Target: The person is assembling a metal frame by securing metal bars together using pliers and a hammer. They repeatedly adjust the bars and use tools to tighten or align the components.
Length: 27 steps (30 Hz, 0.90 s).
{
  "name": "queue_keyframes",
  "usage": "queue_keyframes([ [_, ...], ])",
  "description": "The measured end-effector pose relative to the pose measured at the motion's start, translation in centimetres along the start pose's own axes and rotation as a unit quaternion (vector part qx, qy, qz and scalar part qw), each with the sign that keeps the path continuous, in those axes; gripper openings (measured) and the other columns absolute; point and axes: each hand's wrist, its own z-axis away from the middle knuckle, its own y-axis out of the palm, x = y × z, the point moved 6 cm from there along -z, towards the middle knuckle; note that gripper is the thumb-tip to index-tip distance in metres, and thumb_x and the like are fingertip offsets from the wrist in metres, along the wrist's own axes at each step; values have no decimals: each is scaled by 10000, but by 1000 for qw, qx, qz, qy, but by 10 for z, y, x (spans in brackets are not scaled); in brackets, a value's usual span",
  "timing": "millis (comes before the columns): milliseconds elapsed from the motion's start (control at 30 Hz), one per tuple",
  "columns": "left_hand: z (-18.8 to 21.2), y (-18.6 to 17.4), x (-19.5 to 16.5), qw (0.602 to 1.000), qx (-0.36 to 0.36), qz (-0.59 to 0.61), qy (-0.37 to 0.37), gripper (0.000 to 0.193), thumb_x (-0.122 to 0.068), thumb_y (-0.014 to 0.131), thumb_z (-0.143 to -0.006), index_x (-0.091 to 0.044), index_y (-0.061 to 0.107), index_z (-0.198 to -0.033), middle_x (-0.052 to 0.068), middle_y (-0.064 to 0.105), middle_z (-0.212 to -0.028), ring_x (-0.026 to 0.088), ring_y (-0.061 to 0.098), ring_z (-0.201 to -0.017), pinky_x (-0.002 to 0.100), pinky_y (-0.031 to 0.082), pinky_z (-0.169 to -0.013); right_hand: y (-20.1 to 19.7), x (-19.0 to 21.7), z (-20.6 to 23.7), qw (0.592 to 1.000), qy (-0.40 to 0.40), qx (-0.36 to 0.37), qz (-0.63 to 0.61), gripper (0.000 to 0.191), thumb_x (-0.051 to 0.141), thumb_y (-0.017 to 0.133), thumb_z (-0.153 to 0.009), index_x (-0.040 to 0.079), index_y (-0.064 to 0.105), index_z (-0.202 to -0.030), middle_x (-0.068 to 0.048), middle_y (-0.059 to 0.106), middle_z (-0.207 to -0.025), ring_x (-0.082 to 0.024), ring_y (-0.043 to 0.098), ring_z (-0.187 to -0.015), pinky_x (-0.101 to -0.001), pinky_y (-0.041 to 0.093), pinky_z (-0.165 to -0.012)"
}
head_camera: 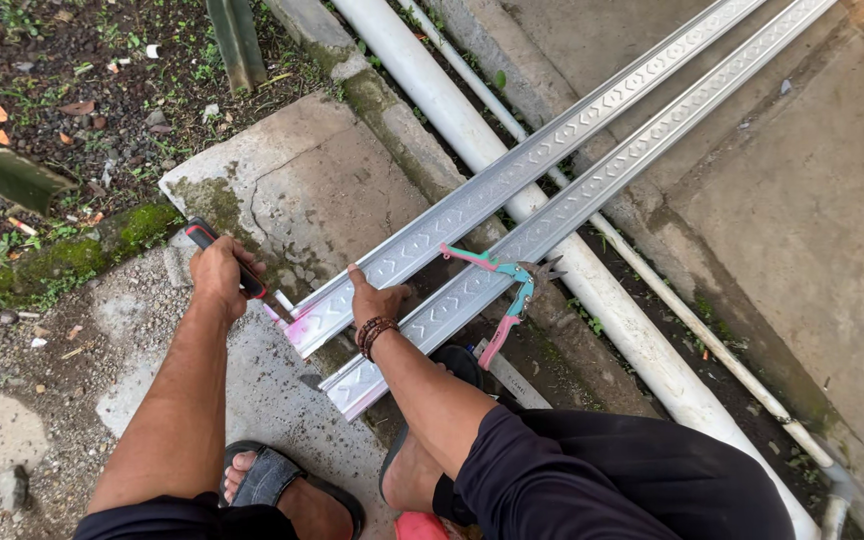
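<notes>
The metal channel (432,235), a long silver profile with a pressed pattern, lies slanted across a concrete slab (292,180), and its near end rests close to the person's knees. A second channel (512,255) of the same kind lies just beside it, parallel, with its near end a little closer to the person. Both near ends carry a pink mark.

The left hand (220,272) has its grip closed around a tool with a red and black handle (202,236); the working tip meets the end of the first channel at the pink mark. What kind of tool it is I cannot tell, because the hand covers most of it. The right hand (374,300) presses down on the first channel, fingers spread over its edge, so it holds the channel but does not wrap around it.

A pair of tin snips (507,290) with teal and pink handles rests on the second channel, untouched. A white pipe (512,170) runs under both channels, and a thinner pipe lies beside it.

In my judgement the work is at an early stage: the ends seem marked already, and the tool is only now set at the first mark. No cut is visible in either channel, so the cutting and the whole second piece seem left to do.
</notes>
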Motion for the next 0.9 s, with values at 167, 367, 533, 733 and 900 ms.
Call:
queue_keyframes([
  [167,0,-2,-8,995,-40,76,50,97,-133,575,-813,-106,503,-873,60,554,-701,223,588,-558,413,443,-468,0,-7,-4,1000,-4,-4,-19,1282,473,886,-718,-153,110,-1523,-345,356,-1525,-400,465,-1399,-421,437,-1128],
  [367,4,-11,-37,972,-42,183,144,103,-135,560,-843,-75,482,-872,65,539,-692,204,557,-537,395,499,-490,1,4,8,997,59,-5,-57,1219,464,881,-725,-132,171,-1516,-290,408,-1517,-377,522,-1347,-460,482,-1082],
  [533,19,-18,-64,960,-57,215,168,111,-121,571,-823,-94,505,-908,67,562,-722,207,590,-574,393,507,-498,28,36,8,983,81,88,-142,1055,361,775,-830,-21,96,-1542,-199,367,-1527,-402,553,-1276,-645,538,-1009],
  [733,32,-25,-76,953,-59,220,198,148,-80,568,-812,-100,519,-950,65,555,-742,199,580,-584,373,489,-502,60,63,5,935,79,276,-208,688,356,688,-852,-16,495,-1397,-226,603,-1320,-419,624,-1149,-638,475,-993],
  [900,35,-23,-70,963,-91,155,201,141,-95,558,-828,-83,503,-957,57,551,-762,179,563,-606,351,473,-537,19,67,0,987,-126,94,36,633,344,776,-873,-41,517,-1305,-207,623,-1233,-354,627,-1140,-473,493,-997],
])
